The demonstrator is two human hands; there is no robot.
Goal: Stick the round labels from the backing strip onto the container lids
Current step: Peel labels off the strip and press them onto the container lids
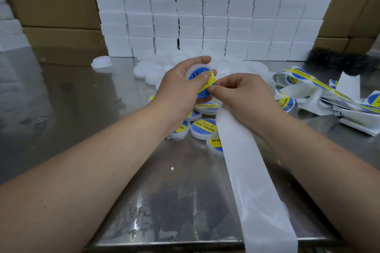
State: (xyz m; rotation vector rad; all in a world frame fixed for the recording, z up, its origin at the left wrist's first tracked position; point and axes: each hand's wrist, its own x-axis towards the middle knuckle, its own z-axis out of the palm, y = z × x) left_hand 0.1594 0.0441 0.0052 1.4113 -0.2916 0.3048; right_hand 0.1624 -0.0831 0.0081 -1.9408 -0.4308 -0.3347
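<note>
Stainless steel table [72,92] is the landmark, and only the head view shows it. Above its middle the left hand [181,86] grasps a white container lid [192,69], tilted up toward the camera so its top faces the person; the thumb presses the blue and yellow round label [205,85] down onto it, probably to anchor one side while the rest is smoothed on. The right hand [240,96] is closed in a pinch at the label's free edge, and the empty backing strip [242,162] runs from beneath it down to the table's near edge, where it hangs over, likely let out that way to keep spent strip clear of the work. Whether the fingers pinch the label, the strip or both, I cannot tell.

Labelled lids [203,128] lie in a loose cluster on the table just below the hands, within easy drop. Bare white lids [144,70] wait farther back toward the foam blocks [205,11]. More label strip [320,86] lies tangled toward the table's right side.
</note>
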